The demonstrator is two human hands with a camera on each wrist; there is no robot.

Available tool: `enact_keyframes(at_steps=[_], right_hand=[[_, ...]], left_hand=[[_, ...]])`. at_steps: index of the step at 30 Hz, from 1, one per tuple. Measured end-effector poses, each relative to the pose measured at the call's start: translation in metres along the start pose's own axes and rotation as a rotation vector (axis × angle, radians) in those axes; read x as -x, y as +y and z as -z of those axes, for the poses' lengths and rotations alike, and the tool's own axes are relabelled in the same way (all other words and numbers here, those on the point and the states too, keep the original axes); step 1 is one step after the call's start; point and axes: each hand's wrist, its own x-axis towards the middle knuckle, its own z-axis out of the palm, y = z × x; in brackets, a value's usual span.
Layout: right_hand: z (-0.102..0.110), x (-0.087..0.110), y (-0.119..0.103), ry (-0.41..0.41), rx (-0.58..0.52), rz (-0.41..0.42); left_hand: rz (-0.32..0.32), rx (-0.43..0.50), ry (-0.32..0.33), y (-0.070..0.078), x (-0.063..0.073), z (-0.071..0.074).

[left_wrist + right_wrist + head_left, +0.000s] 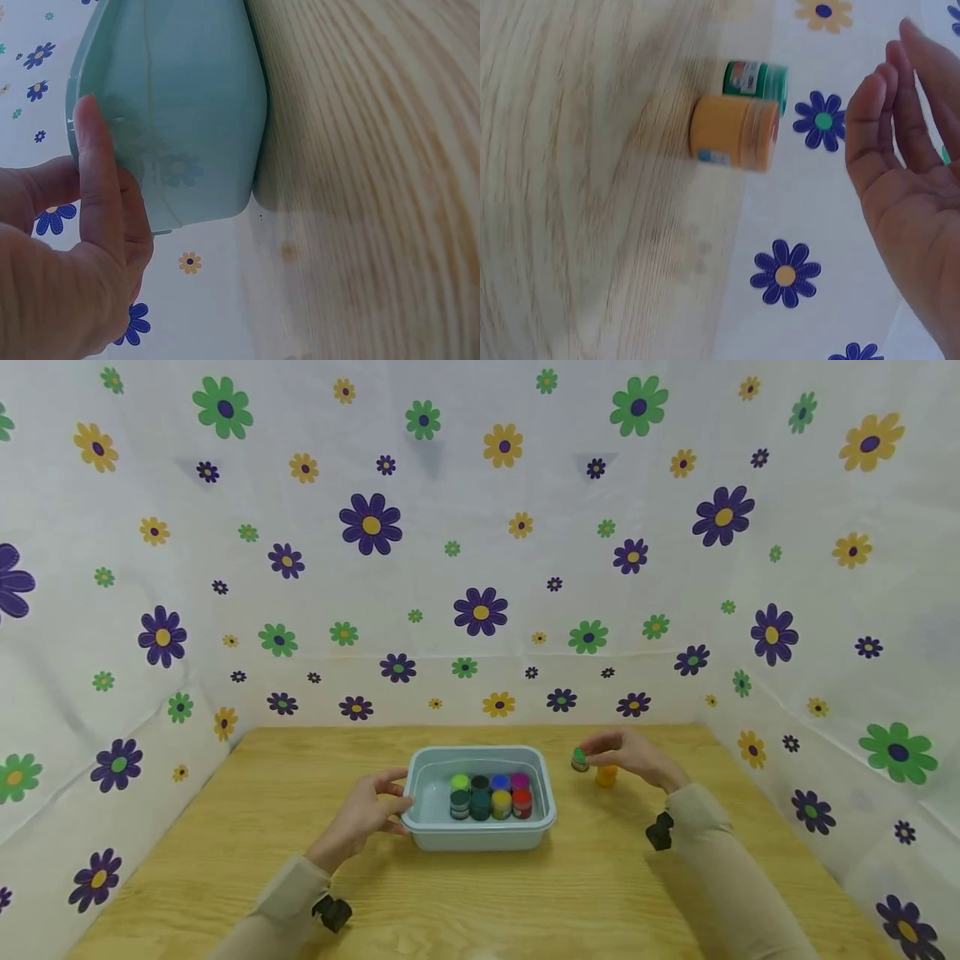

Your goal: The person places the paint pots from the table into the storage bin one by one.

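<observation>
A light blue plastic tub [480,840] stands on the table, and my left hand [365,812] holds its left end by the rim. In the left wrist view the fingers [97,180] lie along the tub's outer wall [202,97]. Two small lidded jars stand to the right of the tub, a green jar [579,761] and an orange jar [606,776]. My right hand [632,757] hovers over them with loosely bent fingers. The right wrist view has that hand [907,187] apart from the orange jar [721,132] and the green jar [744,78], holding nothing.
Several small jars sit together in the tub's right part, among them a yellow jar [501,806] and a red jar [522,804]. A flower-printed white sheet [420,585] encloses the wooden table [480,902] at the back and both sides.
</observation>
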Motion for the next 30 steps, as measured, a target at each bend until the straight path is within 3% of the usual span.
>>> enact_keyframes(at_steps=[6, 11, 25, 30], right_hand=[[0.005, 0.002, 0.012, 0.050, 0.074, -0.038], [0.009, 0.003, 0.023, 0.063, 0.081, -0.018], [0.006, 0.003, 0.042, 0.007, 0.151, 0.003], [0.003, 0.001, 0.050, 0.005, 0.123, 0.021]], left_hand=[[-0.003, -0.009, 0.003, 0.000, 0.001, 0.001], [-0.015, -0.011, -0.009, 0.002, 0.002, 0.001], [-0.003, -0.009, 0.011, 0.000, 0.000, 0.000], [-0.001, -0.005, 0.007, -0.001, 0.001, 0.001]])
